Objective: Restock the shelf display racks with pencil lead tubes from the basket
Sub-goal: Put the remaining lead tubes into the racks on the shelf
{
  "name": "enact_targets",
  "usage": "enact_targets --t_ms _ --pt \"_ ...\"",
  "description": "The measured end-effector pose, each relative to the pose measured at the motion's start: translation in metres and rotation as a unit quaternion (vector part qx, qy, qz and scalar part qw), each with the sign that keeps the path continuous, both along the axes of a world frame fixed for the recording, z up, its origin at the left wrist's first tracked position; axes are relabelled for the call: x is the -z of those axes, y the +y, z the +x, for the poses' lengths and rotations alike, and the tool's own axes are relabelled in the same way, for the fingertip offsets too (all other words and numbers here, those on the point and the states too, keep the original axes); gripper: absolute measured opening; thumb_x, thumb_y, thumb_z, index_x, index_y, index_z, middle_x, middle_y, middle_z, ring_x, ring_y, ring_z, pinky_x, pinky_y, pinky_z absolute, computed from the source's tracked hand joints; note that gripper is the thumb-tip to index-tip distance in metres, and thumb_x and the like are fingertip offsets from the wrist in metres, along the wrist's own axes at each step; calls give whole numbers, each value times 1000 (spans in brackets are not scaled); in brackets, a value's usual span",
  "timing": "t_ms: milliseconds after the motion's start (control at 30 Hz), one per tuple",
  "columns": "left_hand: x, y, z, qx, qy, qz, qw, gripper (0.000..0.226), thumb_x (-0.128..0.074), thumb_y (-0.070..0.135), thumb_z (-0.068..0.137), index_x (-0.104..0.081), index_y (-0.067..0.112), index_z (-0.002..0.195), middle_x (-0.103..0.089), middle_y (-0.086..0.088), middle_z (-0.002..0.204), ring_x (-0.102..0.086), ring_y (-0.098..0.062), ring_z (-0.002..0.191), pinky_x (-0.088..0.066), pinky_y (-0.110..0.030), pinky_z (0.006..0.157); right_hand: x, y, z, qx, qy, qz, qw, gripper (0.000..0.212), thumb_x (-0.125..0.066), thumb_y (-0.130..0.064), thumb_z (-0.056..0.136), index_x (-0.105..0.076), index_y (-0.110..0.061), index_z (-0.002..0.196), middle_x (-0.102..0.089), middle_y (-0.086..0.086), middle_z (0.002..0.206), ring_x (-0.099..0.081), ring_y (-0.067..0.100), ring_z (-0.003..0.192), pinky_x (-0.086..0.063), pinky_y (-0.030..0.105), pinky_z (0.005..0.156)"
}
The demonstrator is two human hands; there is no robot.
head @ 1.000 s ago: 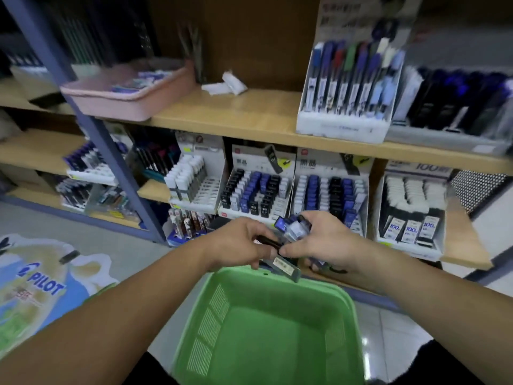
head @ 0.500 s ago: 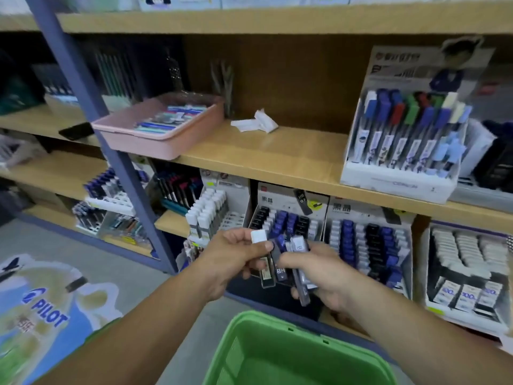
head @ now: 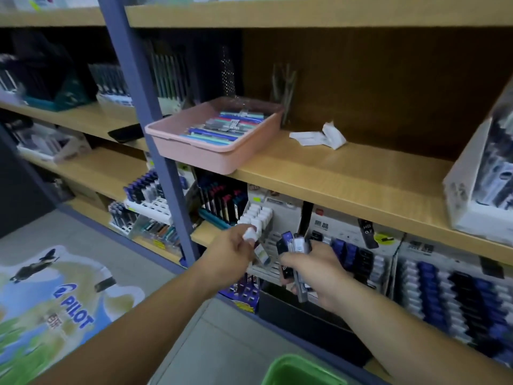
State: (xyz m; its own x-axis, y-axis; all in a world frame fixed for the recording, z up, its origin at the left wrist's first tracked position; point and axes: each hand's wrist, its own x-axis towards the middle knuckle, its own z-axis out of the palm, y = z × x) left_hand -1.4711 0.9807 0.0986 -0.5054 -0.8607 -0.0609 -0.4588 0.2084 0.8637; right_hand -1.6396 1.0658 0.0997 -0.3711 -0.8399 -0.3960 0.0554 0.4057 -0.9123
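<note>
Lead tubes point(head: 294, 245) bunched in right hand point(head: 316, 273), fingers point(head: 290, 266) curled round them.
Left hand point(head: 230, 255) pinches one white-capped tube point(head: 249, 234) before the rack point(head: 259, 216); basket point(head: 299, 370) at 6 o'clock.

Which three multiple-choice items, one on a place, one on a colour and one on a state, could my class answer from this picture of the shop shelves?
1. Where does the pink tray stand?
A. On the floor
B. On a shelf, by the blue post
C. On a chair

2. What colour is the basket?
A. Green
B. Red
C. White

3. What is the left hand doing?
A. Hanging open
B. Pinching a white-capped tube
C. Pressing flat on glass

Answers:
1 B: the tray sits on the wooden board just right of the post.
2 A: its rim at the bottom edge is green.
3 B: the tube sticks out from its curled fingers.
</note>
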Motion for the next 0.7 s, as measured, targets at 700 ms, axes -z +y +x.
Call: enact_targets --t_ms 700 --pt "2 -67 -31 138 -182 -167 959 20 -78 25 89 -63 38 90 -69 10 101 -65 -6 95 -51 -23 76 12 -6 -28 6 -56 -8 998 21 -72 -3 88 -64 0 107 -71 17 77 -71 27 66 -50 32 51"
